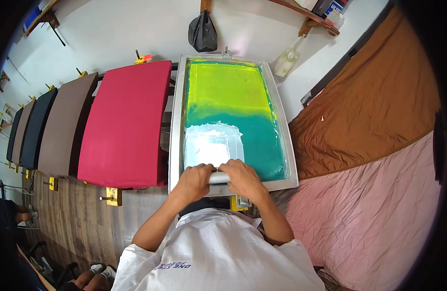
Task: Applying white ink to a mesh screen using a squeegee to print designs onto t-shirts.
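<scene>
Left hand [197, 182] and right hand [241, 177] grip a pale bar [219, 177]; the framed screen [260, 140] holds white paste [209, 141], near left.

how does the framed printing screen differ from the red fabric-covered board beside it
The framed printing screen has a pale raised rim, while the red fabric-covered board shows none. The screen is yellow-green and teal with a white patch; the red board is one plain colour. The left hand and right hand hold a pale squeegee at the screen's near end; neither touches the red board. Both are roughly rectangular.
</scene>
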A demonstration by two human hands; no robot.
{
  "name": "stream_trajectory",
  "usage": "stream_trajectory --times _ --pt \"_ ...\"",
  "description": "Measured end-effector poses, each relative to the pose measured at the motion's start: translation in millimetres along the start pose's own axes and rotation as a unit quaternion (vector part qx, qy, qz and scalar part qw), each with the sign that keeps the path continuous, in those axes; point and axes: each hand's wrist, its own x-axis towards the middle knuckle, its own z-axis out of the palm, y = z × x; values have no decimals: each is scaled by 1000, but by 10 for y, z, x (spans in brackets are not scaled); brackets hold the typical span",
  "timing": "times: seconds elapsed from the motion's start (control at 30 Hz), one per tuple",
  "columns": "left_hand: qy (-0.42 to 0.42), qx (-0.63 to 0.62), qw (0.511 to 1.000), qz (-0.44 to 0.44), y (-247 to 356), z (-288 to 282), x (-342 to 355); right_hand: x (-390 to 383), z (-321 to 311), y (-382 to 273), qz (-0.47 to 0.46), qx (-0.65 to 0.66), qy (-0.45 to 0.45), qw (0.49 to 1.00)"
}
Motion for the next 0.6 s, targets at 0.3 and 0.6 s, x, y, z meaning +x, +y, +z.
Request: stream_trajectory --times 0.3,0.6 --pt "-18 -4 997 -73 -444 -213 764 847 -266 192 36 -50 -23 998" --pt "40 27 999 -25 10 129 -118 -37 212 -32 24 9 37 999"
